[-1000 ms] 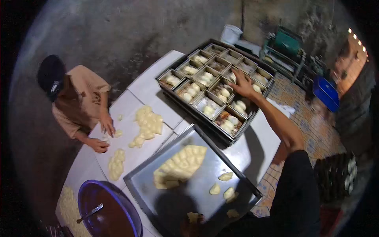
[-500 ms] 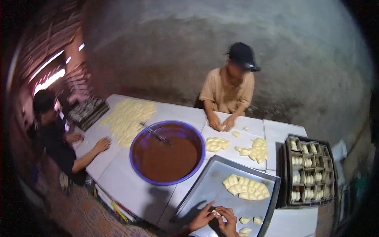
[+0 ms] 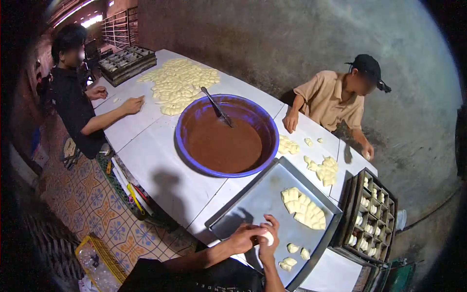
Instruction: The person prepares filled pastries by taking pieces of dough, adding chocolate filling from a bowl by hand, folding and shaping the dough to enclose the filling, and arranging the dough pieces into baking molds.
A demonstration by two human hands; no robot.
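The left fisheye on the wearer's head looks down and forward across the desk (image 3: pixel 146 151) from its near side — close over the dough ball (image 3: pixel 267 237) and metal tray (image 3: pixel 260 200), farther from the basin (image 3: pixel 269 131). The wide view bends toward a dark round rim — taking in patterned floor (image 3: pixel 92 199) at near left and the grey wall (image 3: pixel 267 34) at far right.

Dim light w/ soft shadows on tbl (image 3: pixel 141 148), blk fisheye rim
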